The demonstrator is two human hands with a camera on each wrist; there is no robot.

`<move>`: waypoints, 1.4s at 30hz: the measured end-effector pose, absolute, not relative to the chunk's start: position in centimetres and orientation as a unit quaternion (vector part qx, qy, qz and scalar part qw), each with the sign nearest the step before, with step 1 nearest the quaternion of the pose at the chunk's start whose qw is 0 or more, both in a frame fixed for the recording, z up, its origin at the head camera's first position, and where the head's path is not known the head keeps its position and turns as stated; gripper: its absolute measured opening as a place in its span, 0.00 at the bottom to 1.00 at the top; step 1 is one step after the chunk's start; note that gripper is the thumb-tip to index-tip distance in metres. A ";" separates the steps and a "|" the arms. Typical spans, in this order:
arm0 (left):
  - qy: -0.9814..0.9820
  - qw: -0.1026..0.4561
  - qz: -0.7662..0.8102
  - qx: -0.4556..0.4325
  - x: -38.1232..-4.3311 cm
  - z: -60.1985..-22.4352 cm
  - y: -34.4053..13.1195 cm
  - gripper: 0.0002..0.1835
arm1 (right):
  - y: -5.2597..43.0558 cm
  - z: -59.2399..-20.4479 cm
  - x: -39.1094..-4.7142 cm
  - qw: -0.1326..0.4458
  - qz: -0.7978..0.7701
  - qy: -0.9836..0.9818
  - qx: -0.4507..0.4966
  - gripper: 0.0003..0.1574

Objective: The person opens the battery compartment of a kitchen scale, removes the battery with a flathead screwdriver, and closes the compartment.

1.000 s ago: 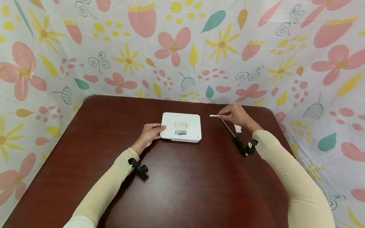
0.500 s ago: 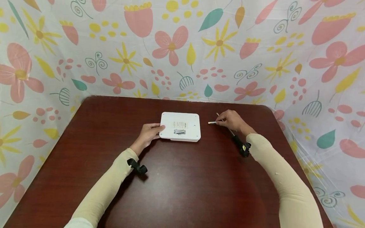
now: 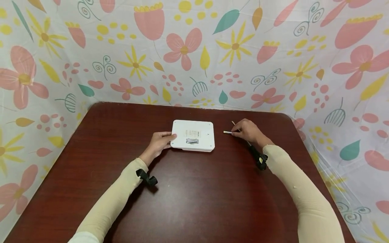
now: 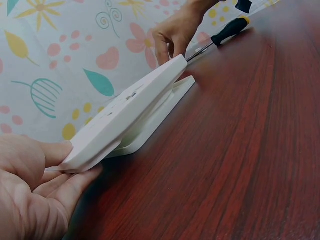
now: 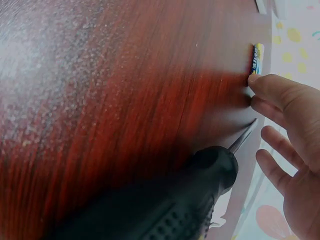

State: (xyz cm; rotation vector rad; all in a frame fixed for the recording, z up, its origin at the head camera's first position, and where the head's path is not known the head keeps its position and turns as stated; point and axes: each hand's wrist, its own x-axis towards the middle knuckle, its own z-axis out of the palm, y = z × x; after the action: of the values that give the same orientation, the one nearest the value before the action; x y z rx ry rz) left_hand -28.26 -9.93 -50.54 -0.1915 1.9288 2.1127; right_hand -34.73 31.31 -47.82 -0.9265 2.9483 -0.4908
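A flat white square device (image 3: 203, 128) lies label side up, showing screw holes and an uncovered battery compartment (image 3: 192, 141) with silvery metal inside. My left hand (image 3: 159, 141) grips its left edge, thumb on top and fingers beneath. In the left wrist view the device (image 4: 125, 117) is tilted, its far corner raised off the table. To its right, my right hand (image 3: 249, 131) pinches one end of a small battery (image 3: 227, 132), which is down at the table surface. The battery (image 5: 257, 57) has a yellow and dark label in the right wrist view.
Below the right hand lies a screwdriver (image 3: 253, 152) with a black handle and metal shaft, tip pointing away. A small white plastic piece (image 5: 220, 212) shows beyond its handle in the right wrist view. A floral curtain (image 3: 185, 81) borders the dark red wooden table (image 3: 182, 202).
My right hand has come nearer and lower with the battery, down to the table, and now covers the small white piece in the head view. The left hand and device stay put.
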 end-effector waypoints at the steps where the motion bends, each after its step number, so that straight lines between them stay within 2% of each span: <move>1: 0.664 0.136 0.732 -0.067 -28.3 -50.5 -9.9 0.23 | 31.3 -47.9 -34.7 0.007 -0.158 0.943 -0.292 0.06; 16: 0.668 0.140 0.728 -0.070 -28.2 -50.3 -9.9 0.23 | 30.8 -47.2 -34.3 0.036 -0.138 0.960 -0.242 0.16; 21: 0.666 0.143 0.728 -0.072 -28.3 -50.2 -9.9 0.24 | 30.8 -45.8 -34.2 0.046 -0.130 0.958 -0.252 0.18; 25: 0.667 0.143 0.728 -0.073 -28.3 -50.3 -10.0 0.24 | 30.3 -44.0 -34.1 0.044 -0.117 0.950 -0.285 0.16; 34: 0.669 0.137 0.727 -0.073 -28.3 -50.4 -9.9 0.22 | 25.3 -38.5 -32.3 0.029 -0.111 0.926 -0.359 0.13; 42: 0.670 0.140 0.725 -0.081 -28.2 -50.2 -9.9 0.23 | 19.7 -38.3 -31.2 0.033 -0.135 0.889 -0.436 0.11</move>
State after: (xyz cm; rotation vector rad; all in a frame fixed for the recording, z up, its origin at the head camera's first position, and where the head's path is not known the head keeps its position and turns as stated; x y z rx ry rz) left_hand -28.19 -9.90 -50.21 -0.2330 1.9360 2.0937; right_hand -31.18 19.68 -38.31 -1.3404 2.7361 -0.4153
